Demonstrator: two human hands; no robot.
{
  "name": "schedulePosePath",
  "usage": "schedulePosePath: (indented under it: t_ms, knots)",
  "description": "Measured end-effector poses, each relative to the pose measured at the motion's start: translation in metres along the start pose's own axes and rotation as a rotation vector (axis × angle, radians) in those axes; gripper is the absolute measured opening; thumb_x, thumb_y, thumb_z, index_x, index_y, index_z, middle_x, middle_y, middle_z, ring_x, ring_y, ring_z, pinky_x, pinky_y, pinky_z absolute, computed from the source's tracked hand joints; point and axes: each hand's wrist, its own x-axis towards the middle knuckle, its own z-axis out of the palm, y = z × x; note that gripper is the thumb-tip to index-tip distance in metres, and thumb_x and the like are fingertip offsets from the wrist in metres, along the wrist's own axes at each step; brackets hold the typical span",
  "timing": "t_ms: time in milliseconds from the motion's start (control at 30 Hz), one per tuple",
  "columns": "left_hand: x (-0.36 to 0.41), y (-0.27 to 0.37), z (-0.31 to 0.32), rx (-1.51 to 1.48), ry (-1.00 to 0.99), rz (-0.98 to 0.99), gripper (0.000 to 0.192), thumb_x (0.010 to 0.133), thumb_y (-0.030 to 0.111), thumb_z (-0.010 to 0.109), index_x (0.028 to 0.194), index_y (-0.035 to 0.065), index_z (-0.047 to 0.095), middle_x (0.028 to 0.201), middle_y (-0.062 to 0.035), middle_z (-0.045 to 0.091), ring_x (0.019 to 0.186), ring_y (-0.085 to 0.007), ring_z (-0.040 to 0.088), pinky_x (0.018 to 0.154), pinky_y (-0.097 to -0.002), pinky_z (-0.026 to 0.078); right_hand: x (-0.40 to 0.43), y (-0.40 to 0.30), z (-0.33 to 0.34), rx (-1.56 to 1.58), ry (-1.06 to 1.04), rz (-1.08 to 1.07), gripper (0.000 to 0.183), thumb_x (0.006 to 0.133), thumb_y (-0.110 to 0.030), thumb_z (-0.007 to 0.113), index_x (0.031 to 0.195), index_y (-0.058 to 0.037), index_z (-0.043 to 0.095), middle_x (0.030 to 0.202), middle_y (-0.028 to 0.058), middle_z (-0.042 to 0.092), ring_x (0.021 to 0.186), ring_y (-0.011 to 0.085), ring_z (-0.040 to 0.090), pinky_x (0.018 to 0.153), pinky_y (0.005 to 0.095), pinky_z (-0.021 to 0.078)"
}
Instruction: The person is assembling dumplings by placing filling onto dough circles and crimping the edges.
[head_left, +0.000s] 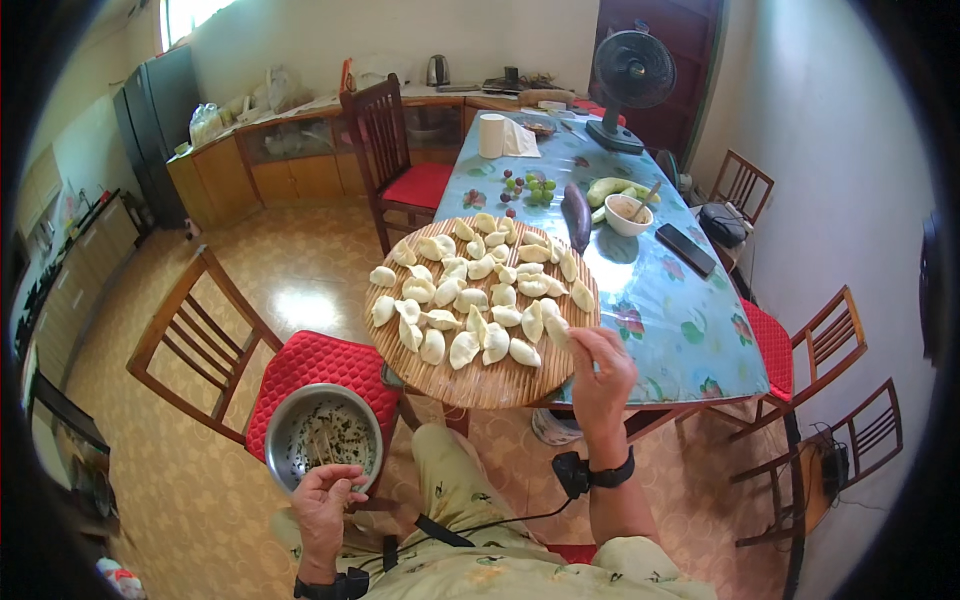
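Many folded white dumplings (471, 300) lie on a round tray of woven reed stalks (465, 386), which overhangs the near left corner of the table. At the tray's right edge, my right hand (604, 371) pinches one dumpling (557, 330) between thumb and fingers. My left hand (326, 510) is at the near rim of a steel bowl (279, 435), its fingers loosely curled with nothing plainly seen in them. Dark green bits of filling cling inside that bowl, and thin sticks, perhaps chopsticks, stand in it. A red quilted seat pad (300, 360) lies under the bowl.
The table's blue floral cover (660, 345) bears a phone (685, 252), a white bowl with a spoon (628, 225), an eggplant (577, 214), pale green vegetables (611, 187), grapes (538, 187), a paper roll (491, 136) and a fan (634, 75). A wooden chair (199, 337) stands left. A cable runs across my lap.
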Motion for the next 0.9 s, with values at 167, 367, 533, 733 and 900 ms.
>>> schedulePosePath:
  t_ms: [167,367,533,733,900]
  knots:
    - [0.029,-0.001,-0.010,0.020,0.000,-0.069,0.013,0.098,0.004,0.055,0.105,-0.0055,0.060,0.094,-0.0158,0.070,0.079,-0.0208,0.070,0.066,-0.0313,0.061,0.013,0.025,-0.001,-0.020,-0.170,0.119,0.010,0.082,0.004,0.070,0.092,0.0037,0.071,0.085,0.0134,0.069,0.074,0.0216,0.066,0.066,0.0292,0.0514]
    - [0.078,0.004,-0.045,0.125,0.100,-0.009,0.022,0.100,0.016,0.056,0.083,0.0021,0.056,0.073,-0.0082,0.063,0.056,-0.0113,0.059,0.051,-0.0233,0.048,0.083,-0.019,-0.034,-0.095,-0.258,0.208,0.009,0.078,0.007,0.072,0.086,0.0036,0.072,0.079,0.0098,0.069,0.074,0.0165,0.064,0.071,0.0290,0.0531]
    - [0.124,0.036,-0.070,0.227,0.002,-0.099,0.009,0.099,0.010,0.057,0.093,0.0045,0.061,0.077,0.0033,0.059,0.066,-0.0034,0.051,0.058,-0.0189,0.040,0.159,-0.051,-0.002,-0.037,-0.375,0.321,0.001,0.082,0.004,0.070,0.081,0.0036,0.070,0.078,0.0080,0.067,0.067,0.0118,0.061,0.058,0.0239,0.0472]
    - [0.111,0.047,-0.066,0.282,0.073,-0.253,0.016,0.096,0.007,0.060,0.080,0.0051,0.059,0.070,0.0072,0.047,0.062,-0.0033,0.039,0.054,-0.0217,0.031,0.188,-0.017,0.053,-0.112,-0.620,0.499,0.006,0.082,0.001,0.069,0.085,0.0070,0.069,0.077,0.0094,0.067,0.068,0.0147,0.062,0.062,0.0273,0.0480]
    - [0.078,0.085,-0.069,0.416,0.194,-0.461,0.029,0.096,0.012,0.062,0.069,0.0061,0.052,0.062,0.0034,0.048,0.058,-0.0064,0.042,0.054,-0.0250,0.035,0.243,0.032,0.085,-0.280,-0.673,0.397,0.015,0.084,-0.010,0.067,0.084,0.0043,0.069,0.068,0.0144,0.065,0.063,0.0218,0.065,0.060,0.0327,0.0492]
